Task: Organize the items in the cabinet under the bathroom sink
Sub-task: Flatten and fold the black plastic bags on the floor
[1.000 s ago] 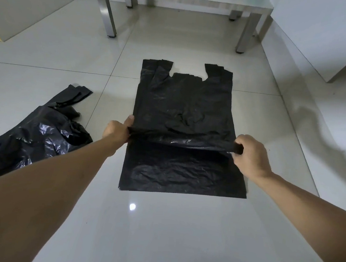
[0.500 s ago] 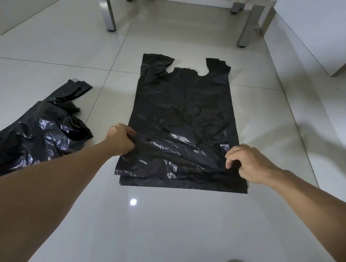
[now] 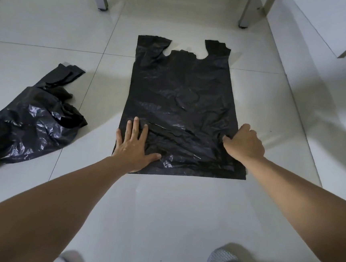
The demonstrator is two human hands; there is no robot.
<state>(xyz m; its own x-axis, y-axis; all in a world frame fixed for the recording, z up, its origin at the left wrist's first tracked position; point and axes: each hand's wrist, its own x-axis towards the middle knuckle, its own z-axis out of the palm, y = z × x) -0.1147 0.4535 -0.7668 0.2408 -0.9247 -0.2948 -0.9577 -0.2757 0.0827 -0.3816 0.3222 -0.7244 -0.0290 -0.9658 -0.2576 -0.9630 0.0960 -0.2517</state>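
**Bag flattened for folding**

Black bag point(image 3: 181, 102) lies flat on the floor point(image 3: 181, 215), handles away from the person. Left hand point(image 3: 132, 146) is spread flat, pinning the near-left corner, likely against sliding. Right hand point(image 3: 244, 144) curls on the right edge; grip unclear. Crumpled bags point(image 3: 28, 126) sit apart left; floor room right and near.

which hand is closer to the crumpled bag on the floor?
Left. The left hand lies flat on the near left part of the spread bag, just beside the crumpled bag. The right hand is on the spread bag's far right edge.
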